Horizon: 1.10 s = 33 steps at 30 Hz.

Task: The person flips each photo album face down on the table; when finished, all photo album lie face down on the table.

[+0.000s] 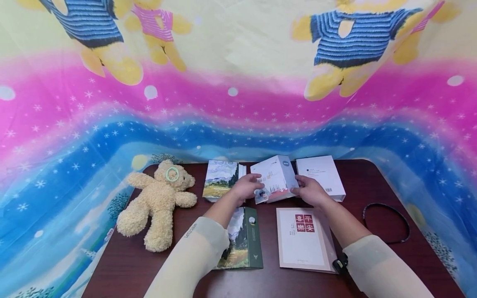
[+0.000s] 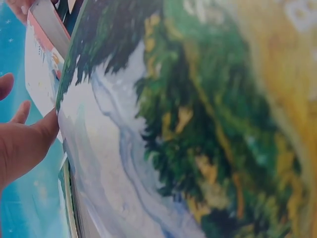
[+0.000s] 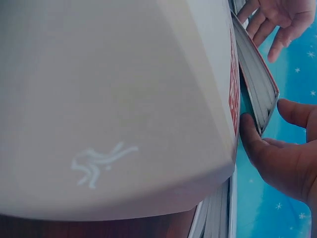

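Observation:
A white book [image 1: 271,174] with a blue-grey spine and red-pink lower edge stands tilted at the back middle of the table. At its spine side, my right hand [image 1: 311,191] pinches the book between thumb and fingers; the right wrist view shows the book's corner [image 3: 258,84] between them. My left hand [image 1: 246,187] is at the book's left edge, its fingers spread and loosely bent. In the left wrist view the left hand [image 2: 25,151] has thumb and fingers apart, gripping nothing visible. A landscape-painting book [image 1: 220,178] stands left of it, another white book [image 1: 322,178] to the right.
Nearer the front lie a green-spined painting book [image 1: 242,240], partly under the left forearm, and a cream book [image 1: 303,244] with red square characters. A teddy bear [image 1: 158,207] lies at left, a dark cord loop [image 1: 406,219] at right. Patterned cloth hangs behind the table [image 1: 242,285].

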Motion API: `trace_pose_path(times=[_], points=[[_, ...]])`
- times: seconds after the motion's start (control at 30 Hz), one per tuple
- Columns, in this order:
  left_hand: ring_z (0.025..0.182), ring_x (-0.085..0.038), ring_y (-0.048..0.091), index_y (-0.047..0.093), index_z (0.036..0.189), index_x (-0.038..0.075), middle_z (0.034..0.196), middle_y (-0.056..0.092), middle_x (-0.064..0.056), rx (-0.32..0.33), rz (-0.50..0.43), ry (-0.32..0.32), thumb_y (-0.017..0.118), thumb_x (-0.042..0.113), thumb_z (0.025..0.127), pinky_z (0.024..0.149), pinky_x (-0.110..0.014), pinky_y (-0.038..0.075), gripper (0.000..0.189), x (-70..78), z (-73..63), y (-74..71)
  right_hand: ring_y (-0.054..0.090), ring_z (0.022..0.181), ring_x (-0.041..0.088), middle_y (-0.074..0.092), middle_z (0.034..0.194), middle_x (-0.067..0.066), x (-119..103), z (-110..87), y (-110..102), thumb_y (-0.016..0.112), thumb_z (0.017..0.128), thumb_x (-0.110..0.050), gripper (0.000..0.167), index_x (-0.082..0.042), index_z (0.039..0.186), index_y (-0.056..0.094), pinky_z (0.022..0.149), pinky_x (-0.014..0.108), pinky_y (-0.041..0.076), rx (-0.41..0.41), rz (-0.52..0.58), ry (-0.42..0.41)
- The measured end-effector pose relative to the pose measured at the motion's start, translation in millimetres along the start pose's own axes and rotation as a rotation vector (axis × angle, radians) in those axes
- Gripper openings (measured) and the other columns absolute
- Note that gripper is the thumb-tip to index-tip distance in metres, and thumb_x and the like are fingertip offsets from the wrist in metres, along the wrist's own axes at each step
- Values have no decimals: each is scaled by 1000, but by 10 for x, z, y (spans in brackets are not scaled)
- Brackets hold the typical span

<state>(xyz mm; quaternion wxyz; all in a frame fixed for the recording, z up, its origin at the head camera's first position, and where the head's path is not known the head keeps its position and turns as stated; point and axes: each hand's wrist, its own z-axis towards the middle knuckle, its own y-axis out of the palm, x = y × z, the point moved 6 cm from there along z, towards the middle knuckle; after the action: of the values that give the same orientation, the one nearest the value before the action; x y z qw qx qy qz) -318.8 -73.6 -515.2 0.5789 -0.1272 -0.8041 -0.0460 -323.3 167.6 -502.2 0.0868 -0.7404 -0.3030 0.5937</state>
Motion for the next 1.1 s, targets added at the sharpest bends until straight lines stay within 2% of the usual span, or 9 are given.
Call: trace_pose_path(times=[0.27,0.4,0.6,0.83,1.1], points=[[142,-37,45,53,152,10,160,39,-21,-4,35,11,70,20,99,110,-54,45,56,53,-31,-65,32,149,46,34,160,30,28,46,50,65,99,-19,78,5,161,24,120,56,31,-36,-74,12],[143,-38,44,52,152,10,161,39,-21,-5,35,19,69,20,100,111,-54,45,56,68,-36,-91,27,151,46,30,163,29,53,64,70,67,97,-19,83,4,162,21,122,56,25,-52,-43,42],[144,-38,43,52,152,12,162,39,-19,-2,33,15,71,23,98,111,-53,45,58,54,-31,-135,26,152,44,26,166,27,63,74,110,68,97,-18,84,1,164,20,123,55,25,-75,3,59],[145,-38,42,52,153,13,162,38,-18,-10,27,6,71,24,99,113,-53,43,58,36,-28,-145,19,154,44,22,167,26,21,43,102,68,97,-21,85,2,163,20,124,56,20,-105,-57,21],[144,-38,43,52,153,12,162,38,-17,-4,26,-1,71,22,99,113,-52,42,58,37,-48,-156,19,154,45,23,167,26,-6,2,118,67,99,-27,86,2,164,18,124,57,20,-116,-110,2]])
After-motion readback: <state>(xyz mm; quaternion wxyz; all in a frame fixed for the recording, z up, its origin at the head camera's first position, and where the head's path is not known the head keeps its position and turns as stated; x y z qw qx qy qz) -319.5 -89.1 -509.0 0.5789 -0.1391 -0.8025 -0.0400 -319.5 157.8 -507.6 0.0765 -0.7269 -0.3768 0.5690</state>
